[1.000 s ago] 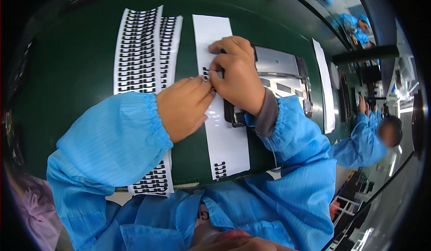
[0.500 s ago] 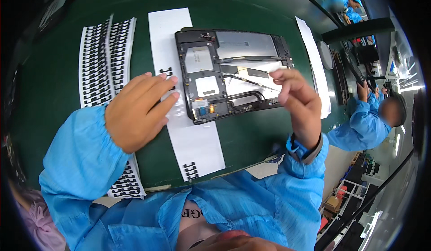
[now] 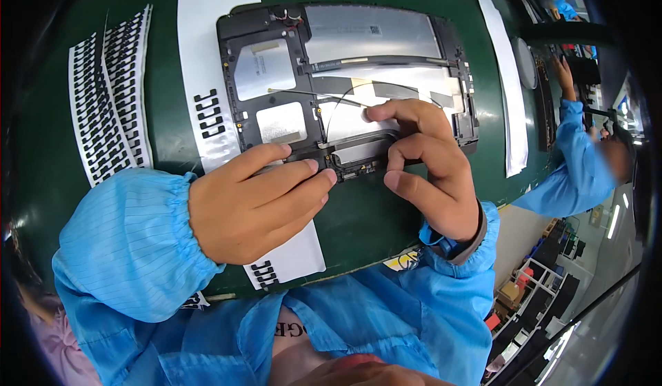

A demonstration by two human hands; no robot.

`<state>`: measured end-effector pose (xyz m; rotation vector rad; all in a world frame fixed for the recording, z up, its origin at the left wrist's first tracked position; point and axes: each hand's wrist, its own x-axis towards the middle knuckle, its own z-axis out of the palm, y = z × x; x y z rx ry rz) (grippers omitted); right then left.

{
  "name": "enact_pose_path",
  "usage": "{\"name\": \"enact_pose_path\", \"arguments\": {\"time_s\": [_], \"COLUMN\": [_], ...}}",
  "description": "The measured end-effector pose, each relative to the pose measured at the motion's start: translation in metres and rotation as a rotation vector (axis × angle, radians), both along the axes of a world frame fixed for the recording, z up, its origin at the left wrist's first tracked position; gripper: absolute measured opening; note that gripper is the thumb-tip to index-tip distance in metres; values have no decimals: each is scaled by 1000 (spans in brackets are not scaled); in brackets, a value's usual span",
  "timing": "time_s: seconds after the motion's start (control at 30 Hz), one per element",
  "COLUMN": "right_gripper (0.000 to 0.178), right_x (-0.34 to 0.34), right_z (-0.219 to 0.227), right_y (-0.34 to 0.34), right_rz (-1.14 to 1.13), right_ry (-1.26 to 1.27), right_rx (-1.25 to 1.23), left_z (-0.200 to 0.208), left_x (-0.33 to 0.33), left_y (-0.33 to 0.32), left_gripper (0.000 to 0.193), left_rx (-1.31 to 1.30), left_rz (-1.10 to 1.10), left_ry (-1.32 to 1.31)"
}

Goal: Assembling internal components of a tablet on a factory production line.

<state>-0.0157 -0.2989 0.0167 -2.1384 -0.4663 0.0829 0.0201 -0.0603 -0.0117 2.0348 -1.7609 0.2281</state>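
An opened tablet-like device [image 3: 372,31], with a black frame, silvery plates and thin black cables, lies on the table. My left hand [image 3: 255,203] is open, palm down, with its fingertips on the near left edge of the device. My right hand [image 3: 434,165] is bent over the near right part. Its index fingertip meets a thin, straight, rod-like tool [image 3: 317,97] that reaches left across the plates; the hand appears closed on it, though the grip is partly hidden. The white strip [image 3: 207,31] with black hook-shaped pieces [image 3: 209,113] lies partly under the device and my left hand.
Sheets packed with black hook-shaped pieces [image 3: 103,103] lie to the left on the green table [image 3: 345,234]. A white paper strip [image 3: 507,96] and a round grey disc [image 3: 525,65] are on the right. Beyond them, another person in blue [image 3: 579,158] is beside the table.
My left hand has moved from the white strip to the near edge of the device. My right hand has come lower and closer to it. The device appears larger in view.
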Motion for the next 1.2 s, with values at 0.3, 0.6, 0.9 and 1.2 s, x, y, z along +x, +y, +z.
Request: {"name": "enact_pose_path", "arguments": {"time_s": [0.3, 0.6, 0.9, 1.2], "right_gripper": [9, 5, 11, 18], "right_x": [-3, 0, -6, -7], "right_z": [-6, -2, -3, -5], "right_y": [5, 4, 2, -3], "right_rz": [-79, -24, -160, -54], "right_ry": [39, 34, -38, -166], "right_rx": [20, -126, -28, -112], "left_z": [-5, 3, 1, 1], "left_x": [2, -1, 5, 6], "left_y": [-2, -4, -25, -26], "left_gripper": [21, 22, 22, 19], "left_rx": [0, -6, 9, 24], "left_rz": [1, 33, -54, -77], "left_ry": [-56, 52, -32, 3]}}
